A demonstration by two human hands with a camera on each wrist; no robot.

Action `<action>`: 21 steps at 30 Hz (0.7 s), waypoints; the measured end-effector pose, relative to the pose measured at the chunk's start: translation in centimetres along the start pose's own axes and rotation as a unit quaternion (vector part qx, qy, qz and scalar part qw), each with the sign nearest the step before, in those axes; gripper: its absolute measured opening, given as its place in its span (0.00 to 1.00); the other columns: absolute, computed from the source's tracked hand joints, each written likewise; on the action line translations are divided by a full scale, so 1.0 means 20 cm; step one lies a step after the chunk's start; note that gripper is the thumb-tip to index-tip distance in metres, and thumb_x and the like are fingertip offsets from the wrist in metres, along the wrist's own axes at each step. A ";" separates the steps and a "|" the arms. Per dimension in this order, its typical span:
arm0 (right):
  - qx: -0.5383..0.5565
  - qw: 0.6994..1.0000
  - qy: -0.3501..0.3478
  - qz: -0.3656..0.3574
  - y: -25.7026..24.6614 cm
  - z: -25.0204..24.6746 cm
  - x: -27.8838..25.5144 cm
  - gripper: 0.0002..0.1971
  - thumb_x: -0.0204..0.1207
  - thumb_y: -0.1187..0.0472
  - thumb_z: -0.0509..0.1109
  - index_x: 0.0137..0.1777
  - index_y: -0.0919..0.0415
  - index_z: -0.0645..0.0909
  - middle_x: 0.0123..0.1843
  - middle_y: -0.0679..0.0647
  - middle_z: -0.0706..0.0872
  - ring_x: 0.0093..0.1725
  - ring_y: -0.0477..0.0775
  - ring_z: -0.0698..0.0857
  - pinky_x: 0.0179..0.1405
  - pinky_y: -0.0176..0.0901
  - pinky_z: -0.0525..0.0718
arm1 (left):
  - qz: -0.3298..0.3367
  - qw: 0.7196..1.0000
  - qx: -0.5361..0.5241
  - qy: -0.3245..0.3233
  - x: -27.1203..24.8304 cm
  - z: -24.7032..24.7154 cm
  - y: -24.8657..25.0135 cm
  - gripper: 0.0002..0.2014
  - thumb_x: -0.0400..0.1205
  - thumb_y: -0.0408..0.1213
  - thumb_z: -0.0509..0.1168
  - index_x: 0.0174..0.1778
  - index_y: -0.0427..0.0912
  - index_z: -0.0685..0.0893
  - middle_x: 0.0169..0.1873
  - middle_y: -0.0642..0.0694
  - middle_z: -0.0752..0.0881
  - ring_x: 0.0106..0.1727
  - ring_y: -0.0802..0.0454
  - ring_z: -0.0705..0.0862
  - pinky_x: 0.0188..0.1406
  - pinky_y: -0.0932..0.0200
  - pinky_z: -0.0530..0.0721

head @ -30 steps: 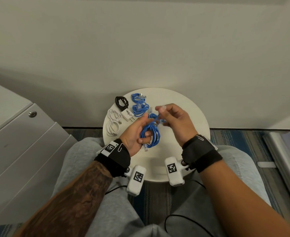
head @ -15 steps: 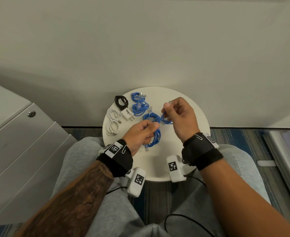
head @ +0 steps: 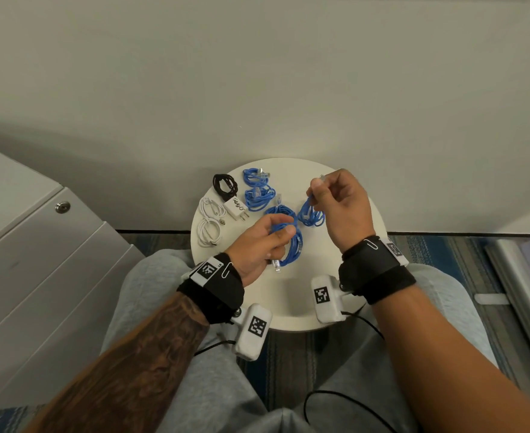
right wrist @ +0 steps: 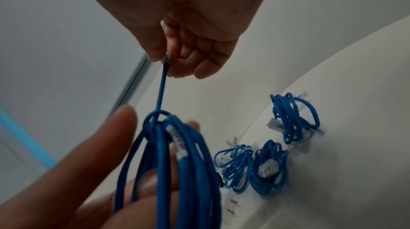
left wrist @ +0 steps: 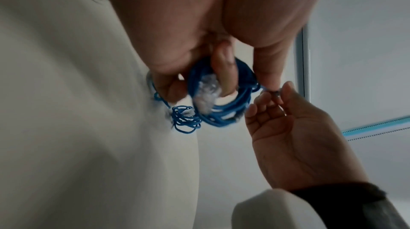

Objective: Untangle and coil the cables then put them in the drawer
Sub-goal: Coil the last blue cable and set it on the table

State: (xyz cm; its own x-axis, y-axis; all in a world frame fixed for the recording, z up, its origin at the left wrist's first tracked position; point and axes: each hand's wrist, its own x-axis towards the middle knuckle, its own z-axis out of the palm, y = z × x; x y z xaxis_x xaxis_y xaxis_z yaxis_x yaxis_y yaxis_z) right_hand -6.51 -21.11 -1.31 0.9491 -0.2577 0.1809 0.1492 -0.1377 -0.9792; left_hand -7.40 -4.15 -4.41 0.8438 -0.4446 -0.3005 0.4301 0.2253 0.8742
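Two hands work one blue cable. Your right hand (head: 340,207) pinches the clear plug at the cable's end between thumb and forefinger, its fingers (right wrist: 199,68) curled in, and a short straight run of cable drops from that pinch to the coil. Your left hand (head: 259,243) has its fingers (left wrist: 224,73) curled round the blue cable (head: 292,242), clamping the coiled loops, with the other clear plug hanging below the hand. Both hands are held above the round white bench (head: 292,307), in front of your knees.

Behind your hands, on the bench, lies a second blue cable (head: 257,192) in a bundle, and a further small blue bundle (head: 312,215) sits just under your right hand. At the bench's left side lie a coiled black cable (head: 224,185), a white charger (head: 237,209) and a coiled white cable (head: 209,225). The drawer cabinet (head: 38,276) stands to your left, its drawers closed.
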 end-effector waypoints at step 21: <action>0.127 0.928 -0.180 0.301 0.09 0.07 -0.08 0.17 0.86 0.56 0.63 0.62 0.68 0.86 0.59 0.69 0.89 0.53 0.62 0.88 0.64 0.58 0.85 | 0.030 0.998 0.034 0.044 0.01 -0.08 0.04 0.12 0.84 0.34 0.64 0.63 0.42 0.85 0.43 0.48 0.89 0.50 0.50 0.86 0.53 0.39 0.87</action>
State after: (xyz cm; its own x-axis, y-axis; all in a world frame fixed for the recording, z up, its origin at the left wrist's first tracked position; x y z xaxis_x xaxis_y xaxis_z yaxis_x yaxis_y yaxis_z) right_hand -7.46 -19.66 -3.56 0.9056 0.1273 -0.4046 -0.4218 0.1691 -0.8908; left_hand -6.42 -2.60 -4.35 0.8940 -0.3528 -0.2761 0.3570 0.1887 0.9148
